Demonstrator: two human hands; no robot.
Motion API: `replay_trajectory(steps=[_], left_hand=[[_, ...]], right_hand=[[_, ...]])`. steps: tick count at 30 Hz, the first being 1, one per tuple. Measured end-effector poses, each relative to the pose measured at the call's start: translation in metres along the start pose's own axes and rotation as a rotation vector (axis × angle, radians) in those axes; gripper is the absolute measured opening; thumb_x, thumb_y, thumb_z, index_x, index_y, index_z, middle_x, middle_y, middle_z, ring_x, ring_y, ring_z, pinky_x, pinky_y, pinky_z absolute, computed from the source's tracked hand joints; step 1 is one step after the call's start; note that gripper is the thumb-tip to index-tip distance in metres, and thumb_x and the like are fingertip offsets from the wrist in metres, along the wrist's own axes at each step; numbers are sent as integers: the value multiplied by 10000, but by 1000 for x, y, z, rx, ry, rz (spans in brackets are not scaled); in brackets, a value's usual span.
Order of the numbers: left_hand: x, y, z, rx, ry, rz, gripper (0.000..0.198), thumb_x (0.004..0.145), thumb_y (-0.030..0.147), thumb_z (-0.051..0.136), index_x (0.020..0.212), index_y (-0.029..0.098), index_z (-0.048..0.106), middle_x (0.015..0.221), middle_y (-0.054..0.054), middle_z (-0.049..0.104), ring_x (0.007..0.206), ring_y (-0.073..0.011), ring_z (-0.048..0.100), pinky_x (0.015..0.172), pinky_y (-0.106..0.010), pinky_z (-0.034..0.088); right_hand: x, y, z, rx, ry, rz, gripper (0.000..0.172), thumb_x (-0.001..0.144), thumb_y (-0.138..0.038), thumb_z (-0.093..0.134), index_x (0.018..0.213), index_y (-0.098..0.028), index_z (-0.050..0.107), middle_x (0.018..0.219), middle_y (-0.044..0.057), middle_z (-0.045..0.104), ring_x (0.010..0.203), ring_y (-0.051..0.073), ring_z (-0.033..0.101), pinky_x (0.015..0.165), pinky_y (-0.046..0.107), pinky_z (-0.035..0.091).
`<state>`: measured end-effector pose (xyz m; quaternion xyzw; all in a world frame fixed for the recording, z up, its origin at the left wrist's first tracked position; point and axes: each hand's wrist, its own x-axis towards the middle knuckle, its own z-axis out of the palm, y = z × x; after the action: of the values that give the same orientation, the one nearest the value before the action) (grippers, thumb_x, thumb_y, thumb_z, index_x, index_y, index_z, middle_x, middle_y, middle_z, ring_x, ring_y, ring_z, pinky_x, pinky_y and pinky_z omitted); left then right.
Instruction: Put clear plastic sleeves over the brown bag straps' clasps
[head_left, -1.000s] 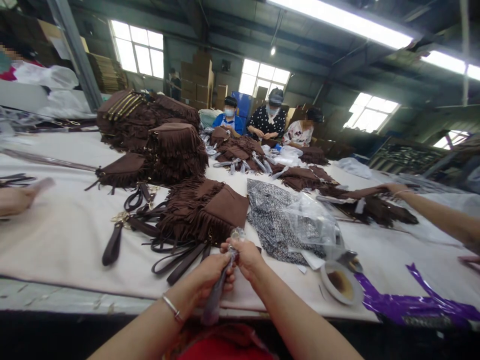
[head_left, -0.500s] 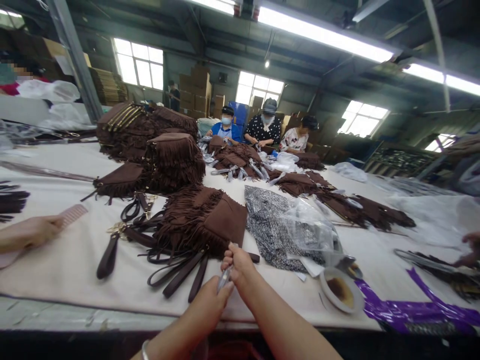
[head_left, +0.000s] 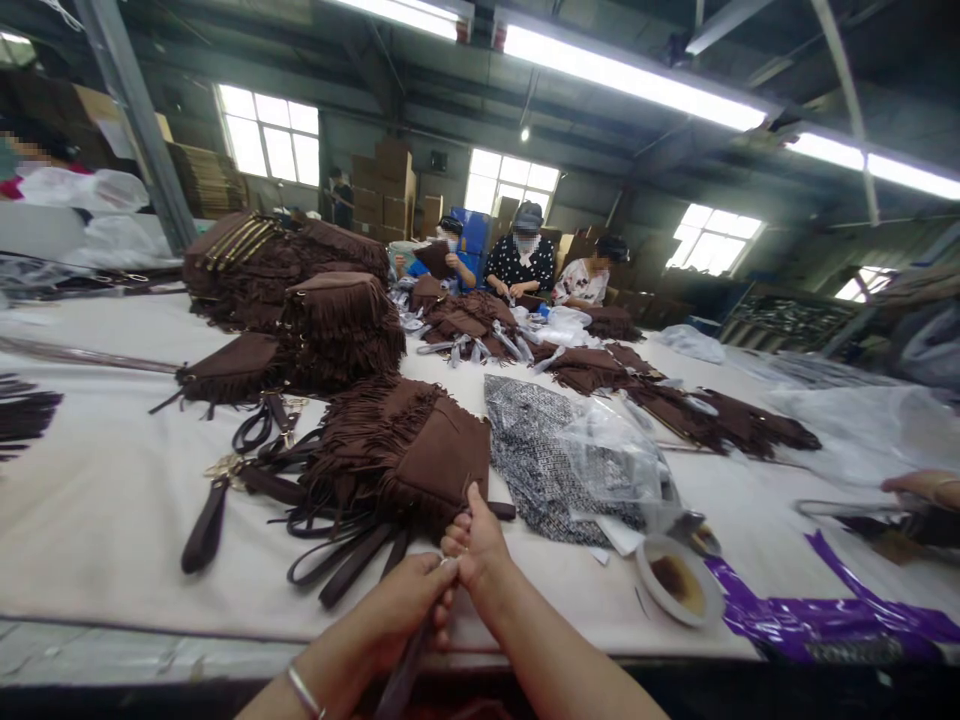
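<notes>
In front of me a dark brown wrist strap (head_left: 407, 672) hangs from my left hand (head_left: 409, 600), whose fingers are wrapped round it. My right hand (head_left: 474, 548) meets the left at the strap's upper end, fingers curled and thumb pointing up. A small pale bit shows between the two hands; the grip itself is mostly hidden. Just beyond them lies a brown fringed bag (head_left: 442, 455), with more loops of dark strap (head_left: 349, 568) fanned out at its near side. Another wrist strap (head_left: 204, 527) with gold hardware rests to the left.
Stacked fringed bags (head_left: 341, 330) stand at the back left. A black-and-white woven piece under plastic (head_left: 540, 455) lies right of the bag. Nearer are a bowl with brown residue (head_left: 679, 585) and purple plastic (head_left: 817, 615). Several people work across the table; another person's hand (head_left: 922, 487) is at right.
My left hand has moved slightly down and left, and the strap now hangs below it. The person's hand with a pink comb at left has gone from view. A co-worker opposite now lifts a brown piece.
</notes>
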<state>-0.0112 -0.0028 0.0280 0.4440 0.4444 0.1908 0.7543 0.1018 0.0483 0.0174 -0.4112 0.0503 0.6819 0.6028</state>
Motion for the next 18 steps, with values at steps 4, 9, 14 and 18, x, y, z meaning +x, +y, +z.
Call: replay_trajectory(steps=[4, 9, 14, 18], left_hand=[[0, -1, -1, -21, 27, -12, 434, 707, 613, 579, 802, 213, 441, 596, 97, 379, 420, -32, 205, 384, -159, 149], [-8, -5, -8, 33, 141, 21, 342, 740, 551, 522, 740, 221, 434, 562, 96, 380, 390, -40, 204, 361, -179, 122], [-7, -11, -5, 24, 171, 41, 367, 736, 578, 522, 709, 223, 433, 522, 95, 386, 363, -49, 216, 360, -201, 139], [-6, -18, -5, 95, 189, 121, 404, 761, 617, 492, 700, 222, 433, 513, 86, 387, 386, -72, 258, 402, -226, 173]], right_hand=[[4, -6, -18, -121, -33, -6, 452, 905, -559, 464, 652, -185, 438, 439, -64, 420, 328, 67, 373, 336, 166, 289], [-21, -37, -50, -902, -39, -233, 362, 839, -525, 564, 776, -169, 584, 599, 34, 592, 538, 179, 567, 507, 294, 458], [-58, -55, -45, -1596, -604, -1108, 145, 794, -266, 655, 928, -260, 708, 1077, 82, 650, 1042, 261, 530, 945, 426, 361], [-55, -47, -29, -1863, -882, -1189, 156, 855, -212, 583, 853, -281, 722, 889, 46, 693, 935, 221, 548, 881, 385, 340]])
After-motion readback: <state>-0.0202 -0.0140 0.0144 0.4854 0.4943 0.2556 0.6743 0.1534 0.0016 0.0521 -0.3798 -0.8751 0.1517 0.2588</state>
